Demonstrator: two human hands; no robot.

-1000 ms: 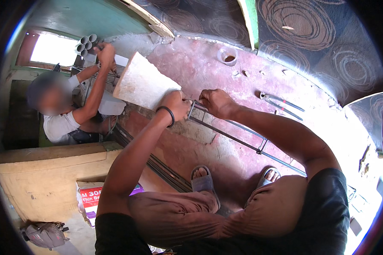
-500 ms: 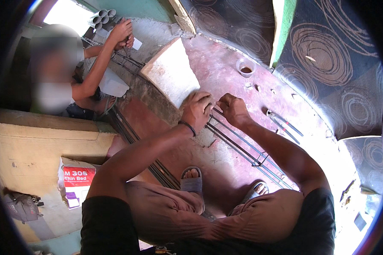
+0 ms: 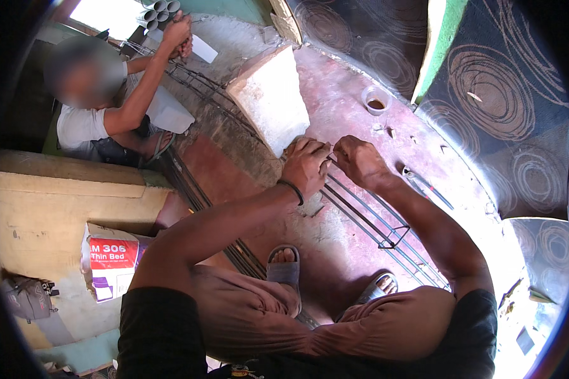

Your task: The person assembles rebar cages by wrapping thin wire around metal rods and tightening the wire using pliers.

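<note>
At the near side of a pale block (image 3: 273,95), my left hand (image 3: 308,165) is closed around the end of a rebar cage (image 3: 368,228), its fingers wrapped over the bars. The cage's long thin bars slope down to the right, joined by a square stirrup (image 3: 395,237). Close beside it, my right hand (image 3: 361,164) is pinched at the same end of the cage. What lies between its fingertips is too small to make out. Long-handled nippers (image 3: 426,187) with dark handles lie on the floor right of my right forearm.
A clear cup of brown liquid (image 3: 375,101) stands beyond my hands. At the far left a co-worker (image 3: 85,126) holds both hands together over more tied bars (image 3: 199,82). Loose bars (image 3: 193,183) run along the floor. A paper bag (image 3: 110,260) stands at left.
The whole view has shifted slightly, so most things sit further right. My right hand's fingertips have come closer to my left hand. Both hands stay at the cage's end.
</note>
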